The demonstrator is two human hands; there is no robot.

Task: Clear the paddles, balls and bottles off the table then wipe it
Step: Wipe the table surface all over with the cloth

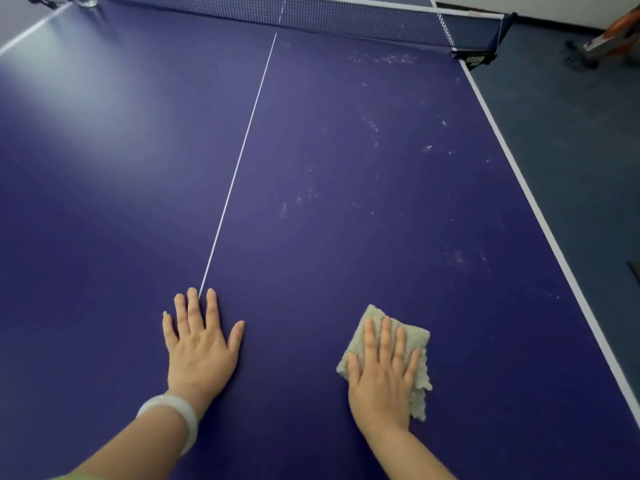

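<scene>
Tabletop (104, 202): blue, with a white centre line (239, 168) running from the near edge up to the net (346, 15). Both hands are flat on it, palms down.

Left hand (201, 348): on the near end of the centre line. Fingers straight and slightly spread, thumb out to the right, holding nothing. Pale bracelet (180, 414) on that wrist.

Right hand (384, 375): well right of the centre line, level with the left one. Fingers straight, pressing a beige cloth (420, 341) onto the tabletop, not curled round it. The cloth is folded and fluffy, and sticks out past the fingertips and along the hand's right side.

White smudges (370, 123): scattered right of the centre line, between cloth and net. Left of the centre line there is a patch of light glare.

Clear object (85, 0): at the net, far left of the centre line. It is cut off by the frame, so I cannot tell what it is. Black net clamp (474, 57) sits on the edge far right of the centre line, with grey-blue floor (571, 150) beyond that edge.
</scene>
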